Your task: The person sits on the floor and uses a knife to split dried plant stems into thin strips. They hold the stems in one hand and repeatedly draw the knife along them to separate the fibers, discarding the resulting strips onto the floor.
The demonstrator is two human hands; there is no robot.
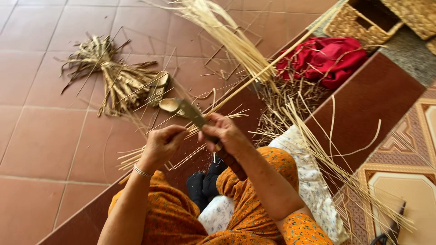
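Over the red tiled floor [41,149], seated with knees drawn up, a person works a long pale reed [268,66] between both hands. The left hand [161,145] is curled shut, its grip pinching the near end of the reed and a few loose strands, which keeps the stalk taut and steady at lap height. The right hand [227,134] is wrapped tightly round the dark handle of a curved blade [184,108], whose broad, spoon-like tip points up and away to the left. The edge sits against the reed right where the two hands meet, a hold that suits splitting or scraping the stalk along its length; which of the two it is, I cannot tell.

The reed runs up and to the right, slanting away from the body, so its far end stays clear of the lap. More pale strands fan over the thighs and the white patterned cloth [309,181], lying within easy reach. A tied bundle of dry stalks [116,79] lies on the floor to the upper left, well apart. A red cloth [324,56] is heaped beyond a tangle of trimmings, and woven baskets [363,25] stand at the top right corner, beside a patterned mat [408,136].
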